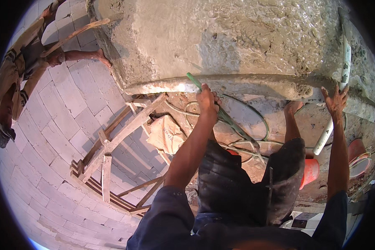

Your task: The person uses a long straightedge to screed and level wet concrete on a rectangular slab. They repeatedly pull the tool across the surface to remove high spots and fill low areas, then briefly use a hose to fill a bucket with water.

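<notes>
My left hand (206, 100) is closed around a green hose (192, 78), whose end points up toward the edge of a wet cement surface (258, 37). My right hand (334, 99) has its fingers spread against a long white pipe (324, 139), which runs behind it and up over the cement's raised lip (221, 83). Below the lip, loops of thin hose (260, 118) lie on dirty ground beside my bare foot (293, 106).
A co-worker (23, 75) is at the left by a block wall (71, 96), near a wooden stick (75, 34). A wooden frame (116, 139) and a crumpled paper bag (164, 133) sit left of my legs. Red buckets (309, 173) stand at the right.
</notes>
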### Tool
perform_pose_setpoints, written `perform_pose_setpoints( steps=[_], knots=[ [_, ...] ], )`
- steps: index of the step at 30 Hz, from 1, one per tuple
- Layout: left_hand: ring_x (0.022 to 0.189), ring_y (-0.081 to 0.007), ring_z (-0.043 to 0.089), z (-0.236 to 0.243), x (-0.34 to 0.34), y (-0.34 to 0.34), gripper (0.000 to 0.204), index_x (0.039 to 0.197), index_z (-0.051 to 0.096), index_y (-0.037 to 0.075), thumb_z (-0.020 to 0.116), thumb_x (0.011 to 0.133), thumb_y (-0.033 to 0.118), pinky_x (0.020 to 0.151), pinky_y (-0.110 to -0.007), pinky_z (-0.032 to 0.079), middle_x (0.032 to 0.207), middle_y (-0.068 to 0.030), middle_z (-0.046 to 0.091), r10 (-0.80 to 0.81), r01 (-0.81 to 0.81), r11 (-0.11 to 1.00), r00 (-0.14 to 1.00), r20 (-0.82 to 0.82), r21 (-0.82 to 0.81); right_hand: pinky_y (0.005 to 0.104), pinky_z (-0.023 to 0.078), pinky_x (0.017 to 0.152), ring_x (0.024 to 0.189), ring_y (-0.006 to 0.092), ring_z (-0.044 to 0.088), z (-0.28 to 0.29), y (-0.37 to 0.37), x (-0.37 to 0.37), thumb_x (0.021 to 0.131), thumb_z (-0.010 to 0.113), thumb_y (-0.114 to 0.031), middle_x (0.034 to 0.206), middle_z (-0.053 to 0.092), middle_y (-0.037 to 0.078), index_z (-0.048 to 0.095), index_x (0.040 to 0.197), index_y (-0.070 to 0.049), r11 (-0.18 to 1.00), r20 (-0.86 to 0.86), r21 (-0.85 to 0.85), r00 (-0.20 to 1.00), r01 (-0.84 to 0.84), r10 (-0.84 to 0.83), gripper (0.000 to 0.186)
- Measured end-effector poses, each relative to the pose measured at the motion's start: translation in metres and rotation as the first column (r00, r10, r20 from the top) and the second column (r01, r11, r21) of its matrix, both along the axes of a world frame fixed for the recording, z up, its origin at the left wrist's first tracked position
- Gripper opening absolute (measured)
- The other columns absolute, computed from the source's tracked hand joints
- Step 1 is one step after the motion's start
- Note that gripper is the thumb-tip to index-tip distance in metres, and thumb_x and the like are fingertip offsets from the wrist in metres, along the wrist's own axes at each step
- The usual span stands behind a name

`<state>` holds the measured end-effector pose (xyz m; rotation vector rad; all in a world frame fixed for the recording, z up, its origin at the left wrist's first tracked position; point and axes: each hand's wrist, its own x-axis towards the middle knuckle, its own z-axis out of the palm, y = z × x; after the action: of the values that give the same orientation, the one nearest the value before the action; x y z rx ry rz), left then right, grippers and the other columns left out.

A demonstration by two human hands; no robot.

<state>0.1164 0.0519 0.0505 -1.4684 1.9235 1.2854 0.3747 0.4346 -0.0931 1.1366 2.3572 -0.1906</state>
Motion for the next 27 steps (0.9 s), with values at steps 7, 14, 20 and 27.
perform_pose_setpoints(
  steps=[7,14,20,27],
  knots=[
    [0.052,-0.0159,0.038,0.021,-0.063,0.024,0.029,0.091,0.042,0.007,0.040,0.100,0.034,0.047,-0.032,0.037,0.067,-0.0054,0.042,-0.053,0.058,0.991,0.998,-0.042,0.124,0.0463,0.029,0.109,0.128,0.0411,0.042,0.102,-0.145,-0.042,0.091,0.055,-0.051,0.138,0.044,0.026,0.046,0.137,-0.004,0.415,-0.279,-0.901,0.903,-0.128,-0.327,0.066],
    [0.062,-0.0185,0.045,0.029,-0.058,0.020,0.023,0.099,0.043,0.006,0.042,0.101,0.028,0.054,-0.034,0.040,0.076,-0.0066,0.042,-0.166,0.196,0.930,0.979,-0.121,0.309,0.0364,0.045,0.087,0.099,0.0262,0.060,0.137,-0.257,-0.049,0.098,0.046,-0.048,0.101,0.064,0.018,0.054,0.124,0.001,-0.073,-0.011,-0.996,0.922,-0.043,-0.388,0.057],
    [0.070,-0.0230,0.050,0.011,-0.071,-0.004,0.029,0.097,0.044,0.002,0.044,0.101,0.030,0.065,-0.041,0.049,0.082,-0.0104,0.047,0.014,0.011,0.918,0.998,-0.061,0.397,0.0328,0.042,0.062,0.065,0.0146,0.047,0.148,-0.255,-0.070,0.100,0.048,-0.038,0.071,0.055,0.006,0.061,0.105,0.000,0.217,-0.233,-0.966,0.841,-0.142,-0.488,0.040],
    [0.087,-0.0321,0.061,0.054,-0.084,-0.081,0.044,0.116,0.044,-0.005,0.041,0.102,0.037,0.081,-0.045,0.056,0.101,-0.0201,0.057,0.106,0.016,0.892,0.964,-0.245,0.451,0.0301,0.036,0.059,0.066,0.0111,0.038,0.214,-0.262,-0.169,0.100,0.048,-0.042,0.066,0.044,-0.001,0.056,0.083,-0.001,0.231,-0.337,-0.937,0.854,-0.262,-0.396,0.045]
  ],
)
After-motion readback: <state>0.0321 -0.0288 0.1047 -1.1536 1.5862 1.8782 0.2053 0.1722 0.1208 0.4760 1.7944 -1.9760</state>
